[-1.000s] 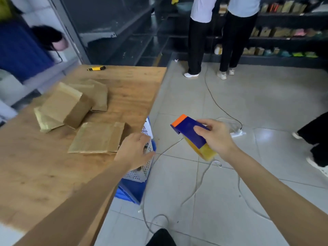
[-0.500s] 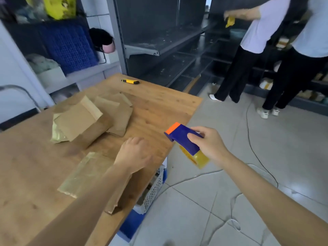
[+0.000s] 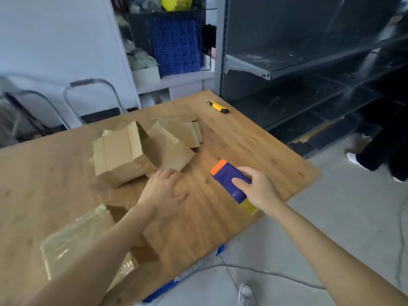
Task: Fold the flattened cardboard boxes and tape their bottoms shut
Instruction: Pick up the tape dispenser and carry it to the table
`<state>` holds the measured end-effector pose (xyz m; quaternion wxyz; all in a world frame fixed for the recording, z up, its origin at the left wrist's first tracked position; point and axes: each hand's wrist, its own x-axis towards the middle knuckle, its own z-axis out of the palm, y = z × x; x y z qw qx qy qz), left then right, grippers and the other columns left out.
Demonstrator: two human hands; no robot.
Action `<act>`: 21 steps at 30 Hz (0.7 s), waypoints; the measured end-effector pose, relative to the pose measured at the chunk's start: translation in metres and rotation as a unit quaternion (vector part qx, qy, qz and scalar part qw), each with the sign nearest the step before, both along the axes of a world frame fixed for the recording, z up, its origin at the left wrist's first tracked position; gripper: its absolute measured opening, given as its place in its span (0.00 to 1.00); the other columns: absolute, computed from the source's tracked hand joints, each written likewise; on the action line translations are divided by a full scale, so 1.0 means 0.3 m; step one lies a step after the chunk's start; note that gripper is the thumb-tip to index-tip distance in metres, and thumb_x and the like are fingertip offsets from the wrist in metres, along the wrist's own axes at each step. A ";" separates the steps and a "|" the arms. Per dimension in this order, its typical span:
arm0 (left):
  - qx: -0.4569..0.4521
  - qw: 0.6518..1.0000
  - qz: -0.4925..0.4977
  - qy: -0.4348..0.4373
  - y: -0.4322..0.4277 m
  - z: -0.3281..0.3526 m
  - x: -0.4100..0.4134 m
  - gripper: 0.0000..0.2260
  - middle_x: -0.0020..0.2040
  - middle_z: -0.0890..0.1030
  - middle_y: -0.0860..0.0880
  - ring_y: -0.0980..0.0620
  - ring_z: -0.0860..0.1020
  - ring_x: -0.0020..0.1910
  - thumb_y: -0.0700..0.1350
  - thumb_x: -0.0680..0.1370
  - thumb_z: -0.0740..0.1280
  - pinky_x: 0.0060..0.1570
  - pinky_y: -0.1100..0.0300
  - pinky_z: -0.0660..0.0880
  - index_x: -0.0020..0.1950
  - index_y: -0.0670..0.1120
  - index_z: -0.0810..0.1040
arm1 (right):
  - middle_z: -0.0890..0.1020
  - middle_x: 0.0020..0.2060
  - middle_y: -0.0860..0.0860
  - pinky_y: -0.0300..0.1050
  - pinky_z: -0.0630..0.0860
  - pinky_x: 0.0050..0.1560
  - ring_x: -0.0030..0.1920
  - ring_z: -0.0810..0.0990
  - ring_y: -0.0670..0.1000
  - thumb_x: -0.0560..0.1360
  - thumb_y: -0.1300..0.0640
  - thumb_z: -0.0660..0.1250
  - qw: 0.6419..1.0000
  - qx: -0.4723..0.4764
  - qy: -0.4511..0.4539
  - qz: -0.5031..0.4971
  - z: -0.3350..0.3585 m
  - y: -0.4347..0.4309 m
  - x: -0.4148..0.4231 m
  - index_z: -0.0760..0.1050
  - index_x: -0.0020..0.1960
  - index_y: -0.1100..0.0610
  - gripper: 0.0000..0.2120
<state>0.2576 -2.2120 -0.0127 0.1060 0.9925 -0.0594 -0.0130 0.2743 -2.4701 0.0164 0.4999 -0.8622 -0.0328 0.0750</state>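
My right hand (image 3: 258,191) grips a tape dispenser (image 3: 227,178) with a blue body, an orange tip and yellow tape below, held just above the wooden table (image 3: 254,146). My left hand (image 3: 164,188) hovers palm down over the table, fingers loosely apart, holding nothing. Just beyond it stands a folded cardboard box (image 3: 120,154) on its side, with more flattened boxes (image 3: 178,135) behind it. A flat box covered in tape (image 3: 75,237) lies near me, partly hidden under my left forearm.
A yellow utility knife (image 3: 218,106) lies at the table's far corner. Dark metal shelving (image 3: 298,62) stands behind the table. A person's legs (image 3: 386,140) are at the right. A blue crate (image 3: 185,274) sits under the table's near edge, and a cable runs across the floor.
The view has swung left and up toward the table. My right hand has carried the tape dispenser from over the floor to above the table. My left hand has moved inward past the taped flat box.
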 end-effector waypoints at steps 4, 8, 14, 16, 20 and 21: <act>0.010 0.998 0.066 0.017 -0.096 0.012 0.055 0.27 0.69 0.71 0.50 0.48 0.68 0.67 0.61 0.75 0.63 0.67 0.54 0.62 0.71 0.50 0.69 | 0.82 0.46 0.48 0.32 0.71 0.41 0.45 0.80 0.49 0.77 0.60 0.66 0.995 -0.040 -0.007 0.088 -0.016 -0.068 0.189 0.76 0.62 0.57 0.14; 0.014 0.992 0.122 0.025 -0.157 0.040 0.095 0.27 0.69 0.71 0.51 0.48 0.67 0.68 0.62 0.76 0.62 0.68 0.53 0.64 0.71 0.51 0.69 | 0.82 0.47 0.47 0.38 0.74 0.44 0.47 0.80 0.50 0.78 0.58 0.66 0.988 -0.058 -0.017 0.142 -0.025 -0.103 0.322 0.76 0.62 0.56 0.13; -0.013 0.985 0.173 0.005 -0.194 0.041 0.153 0.27 0.67 0.73 0.50 0.47 0.67 0.67 0.60 0.75 0.64 0.67 0.53 0.64 0.70 0.49 0.71 | 0.82 0.47 0.48 0.43 0.73 0.39 0.44 0.79 0.51 0.77 0.57 0.63 0.967 -0.155 -0.058 0.195 -0.088 -0.104 0.450 0.73 0.60 0.54 0.12; -0.008 0.985 0.172 0.003 -0.204 0.031 0.179 0.26 0.68 0.72 0.50 0.48 0.67 0.68 0.59 0.76 0.65 0.67 0.53 0.63 0.70 0.49 0.70 | 0.81 0.50 0.48 0.42 0.70 0.39 0.45 0.78 0.51 0.78 0.56 0.63 0.955 -0.205 -0.079 0.199 -0.102 -0.104 0.480 0.71 0.65 0.52 0.15; -0.009 0.986 0.168 -0.002 -0.226 0.009 0.224 0.26 0.68 0.72 0.50 0.48 0.67 0.68 0.59 0.76 0.64 0.66 0.53 0.63 0.71 0.49 0.70 | 0.81 0.52 0.49 0.42 0.71 0.41 0.48 0.78 0.51 0.78 0.56 0.64 0.936 -0.271 -0.120 0.189 -0.133 -0.115 0.529 0.70 0.65 0.51 0.16; -0.009 0.986 0.166 -0.004 -0.227 0.003 0.239 0.26 0.68 0.72 0.50 0.48 0.67 0.67 0.59 0.76 0.64 0.66 0.53 0.63 0.71 0.49 0.70 | 0.81 0.52 0.49 0.43 0.73 0.41 0.48 0.78 0.51 0.78 0.56 0.64 0.935 -0.275 -0.123 0.186 -0.140 -0.118 0.544 0.70 0.64 0.52 0.15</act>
